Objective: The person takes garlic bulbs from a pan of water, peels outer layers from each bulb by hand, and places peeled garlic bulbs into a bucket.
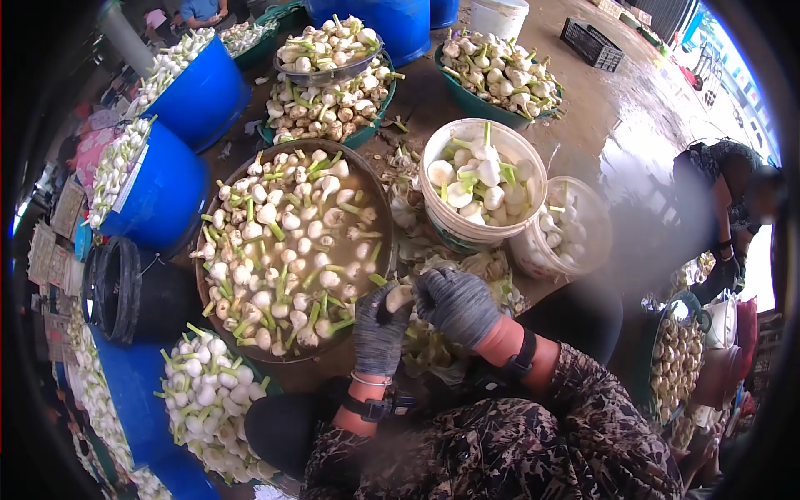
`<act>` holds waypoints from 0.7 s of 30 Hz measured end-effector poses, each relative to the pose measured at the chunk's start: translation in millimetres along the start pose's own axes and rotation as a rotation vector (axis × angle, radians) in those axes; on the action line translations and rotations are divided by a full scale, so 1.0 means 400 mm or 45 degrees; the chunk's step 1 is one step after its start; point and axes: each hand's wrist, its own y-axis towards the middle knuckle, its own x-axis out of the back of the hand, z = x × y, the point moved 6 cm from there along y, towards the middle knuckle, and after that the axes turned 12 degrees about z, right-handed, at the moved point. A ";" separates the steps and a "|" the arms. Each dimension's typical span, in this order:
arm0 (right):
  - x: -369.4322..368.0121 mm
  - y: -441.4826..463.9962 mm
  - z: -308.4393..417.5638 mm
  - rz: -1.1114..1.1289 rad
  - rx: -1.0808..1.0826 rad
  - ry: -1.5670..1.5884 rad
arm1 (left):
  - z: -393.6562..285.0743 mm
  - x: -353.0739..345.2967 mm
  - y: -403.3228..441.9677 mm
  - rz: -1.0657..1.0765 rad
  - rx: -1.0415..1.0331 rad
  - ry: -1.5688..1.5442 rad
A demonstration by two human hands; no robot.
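Observation:
My left hand (380,332), in a grey glove, is closed around a garlic bulb (400,298) with a short green stem pointing left. Right beside it, my right hand (460,305), gloved the same way, has its fingers curled in; whatever they grip is hidden. To the left of both hands is a wide round tub (379,187) of murky water with many garlic bulbs floating in it. Just beyond my hands stands a white bucket (435,218) filled with cleaned garlic. Garlic peelings (433,354) lie on the floor below and around my hands.
A second white bucket (602,237) of garlic stands to the right. Green basins (467,104) and blue tubs (179,187) heaped with garlic surround me. A black bucket (125,287) stands at left, a black crate (593,43) far off. Another person (723,179) bends over at right.

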 end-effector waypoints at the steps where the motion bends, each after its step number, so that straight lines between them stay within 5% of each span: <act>1: -0.001 0.000 -0.001 0.000 -0.007 -0.001 | 0.002 -0.003 -0.003 0.007 0.001 -0.001; 4: -0.012 -0.001 -0.018 0.047 -0.083 0.036 | 0.019 -0.004 -0.006 0.005 -0.034 -0.114; 10: -0.050 -0.005 -0.052 0.178 -0.095 0.500 | 0.087 -0.044 -0.008 0.178 0.073 -1.039; 12: -0.093 -0.015 -0.125 0.213 -0.419 1.254 | 0.093 -0.055 -0.009 0.233 -0.073 -1.371; 14: -0.064 -0.022 -0.176 0.135 -0.508 1.023 | 0.087 -0.044 -0.010 0.244 -0.070 -1.369; 17: 0.034 -0.019 -0.121 -0.133 -0.171 0.533 | 0.079 -0.031 -0.006 0.210 -0.073 -1.319; 21: 0.061 -0.026 0.020 0.060 0.024 0.206 | 0.053 -0.032 -0.008 0.133 -0.035 -1.110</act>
